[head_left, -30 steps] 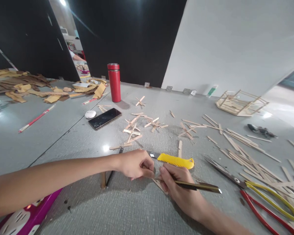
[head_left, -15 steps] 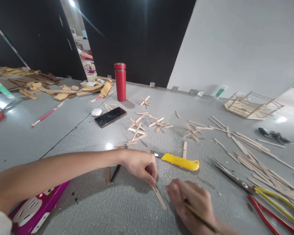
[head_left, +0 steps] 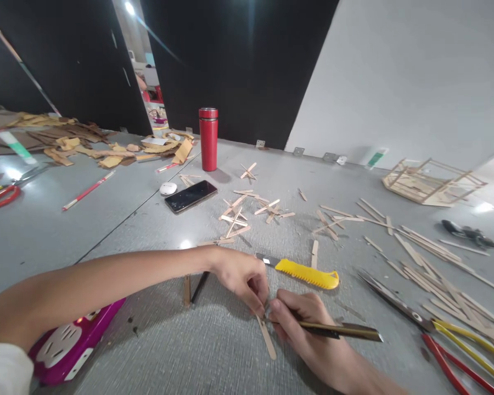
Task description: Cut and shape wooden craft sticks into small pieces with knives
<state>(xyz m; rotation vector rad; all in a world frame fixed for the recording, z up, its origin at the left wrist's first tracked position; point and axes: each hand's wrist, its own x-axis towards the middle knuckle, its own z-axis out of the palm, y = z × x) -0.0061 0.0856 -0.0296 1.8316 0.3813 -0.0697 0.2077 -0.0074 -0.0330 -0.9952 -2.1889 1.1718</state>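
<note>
Basically, steadiness at the pinched end matters most. The left hand (head_left: 239, 274) has its thumb and fingers together on the far end of a flat wooden stick (head_left: 267, 341), which lies on the table (head_left: 164, 356) with its free end pointing towards the near edge. The right hand (head_left: 307, 323) is closed around a slim gold-and-black tool (head_left: 356, 331), its back end out to the right. The tool's working tip is hidden by the fingers, so I cannot tell whether it touches the stick.

For good control, the stick is best pressed flat against the table as well as pinched, since its free end has nothing holding it and could swing under a sideways push. The right hand would do well to rest its outer side on the table and move the tool from the fingers, in short, light strokes. With both sets of fingertips so near each other, a slip could catch the left thumb; keeping it out of the tool's line is sensible. The yellow-handled knife (head_left: 307, 274) lies just beyond, its blade close to the left knuckles, so that hand should avoid drifting towards the far edge.
</note>
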